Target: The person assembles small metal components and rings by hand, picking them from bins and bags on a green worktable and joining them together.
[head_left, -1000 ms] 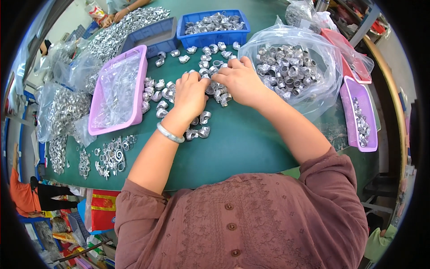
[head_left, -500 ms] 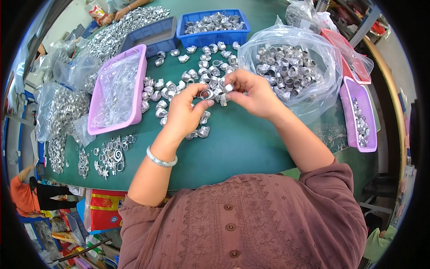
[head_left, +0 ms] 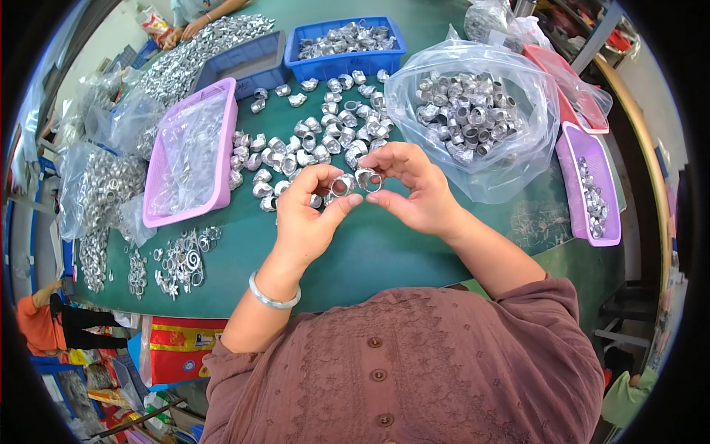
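Observation:
My left hand (head_left: 307,214) pinches a silver ring (head_left: 342,185) between thumb and index finger. Right beside it, my right hand (head_left: 416,191) grips a second silver ring (head_left: 368,179), its round opening turned toward me. The two rings are almost side by side, and whether they touch I cannot tell. Just beyond my fingers, a loose spread of chunky silver rings (head_left: 305,140) lies on the green table (head_left: 355,259). To the right of it sits a clear plastic bag (head_left: 510,174) with a heap of similar rings (head_left: 466,115) inside.
A blue bin (head_left: 344,66) of metal pieces and a grey-blue bin (head_left: 244,70) stand at the back. A pink basket (head_left: 225,148) is at left, a purple basket (head_left: 589,214) at right. Small metal ornaments (head_left: 185,259) lie front left. Another person's hand (head_left: 194,28) rests far left.
Both hands have come nearer to my body with their rings. The right hand's ring has turned so its opening shows, level with the left one.

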A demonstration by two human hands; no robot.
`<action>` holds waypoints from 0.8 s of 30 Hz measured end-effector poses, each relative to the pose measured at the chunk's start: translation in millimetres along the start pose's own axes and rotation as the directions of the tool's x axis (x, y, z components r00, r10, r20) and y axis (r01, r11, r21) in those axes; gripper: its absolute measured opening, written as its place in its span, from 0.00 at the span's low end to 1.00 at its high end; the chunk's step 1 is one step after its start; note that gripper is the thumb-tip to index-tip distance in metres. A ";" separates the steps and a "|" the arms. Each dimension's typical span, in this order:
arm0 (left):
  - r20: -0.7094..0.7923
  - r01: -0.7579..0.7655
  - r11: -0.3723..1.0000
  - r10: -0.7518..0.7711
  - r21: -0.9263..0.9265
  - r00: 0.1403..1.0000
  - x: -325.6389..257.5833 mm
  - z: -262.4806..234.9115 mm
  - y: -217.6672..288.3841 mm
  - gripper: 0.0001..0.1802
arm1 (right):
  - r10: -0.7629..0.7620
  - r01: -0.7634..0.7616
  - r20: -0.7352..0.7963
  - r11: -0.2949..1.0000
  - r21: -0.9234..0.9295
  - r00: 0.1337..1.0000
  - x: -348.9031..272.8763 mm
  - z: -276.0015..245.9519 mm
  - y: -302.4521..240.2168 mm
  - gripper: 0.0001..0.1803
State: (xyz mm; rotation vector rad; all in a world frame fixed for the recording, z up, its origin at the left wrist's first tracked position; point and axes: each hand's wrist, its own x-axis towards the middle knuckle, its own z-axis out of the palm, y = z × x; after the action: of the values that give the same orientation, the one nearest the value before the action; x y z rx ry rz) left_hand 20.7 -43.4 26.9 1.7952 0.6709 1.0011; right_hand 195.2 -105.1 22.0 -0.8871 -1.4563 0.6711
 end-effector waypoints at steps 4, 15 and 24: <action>0.021 -0.082 0.992 0.080 0.094 0.997 -0.4 -0.4 -3.0 0.17 | -0.073 0.073 0.008 0.989 -0.131 0.997 -1.6 -0.5 2.0 0.26; 0.148 0.150 0.985 -0.136 -0.088 0.980 -1.2 -2.9 2.3 0.18 | -0.089 0.103 0.069 0.969 -0.226 0.994 2.4 -4.6 -9.6 0.23; 0.358 0.589 0.739 -0.479 -0.327 0.801 0.5 -9.9 4.4 0.18 | 0.572 -0.635 0.288 0.738 0.230 0.768 4.1 -10.1 -13.2 0.15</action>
State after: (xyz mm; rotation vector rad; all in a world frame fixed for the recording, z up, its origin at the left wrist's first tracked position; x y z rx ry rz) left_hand 12.6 -40.1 33.2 1.1988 0.6939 0.4561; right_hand 203.6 -109.8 36.2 -1.0685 -1.1615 1.4858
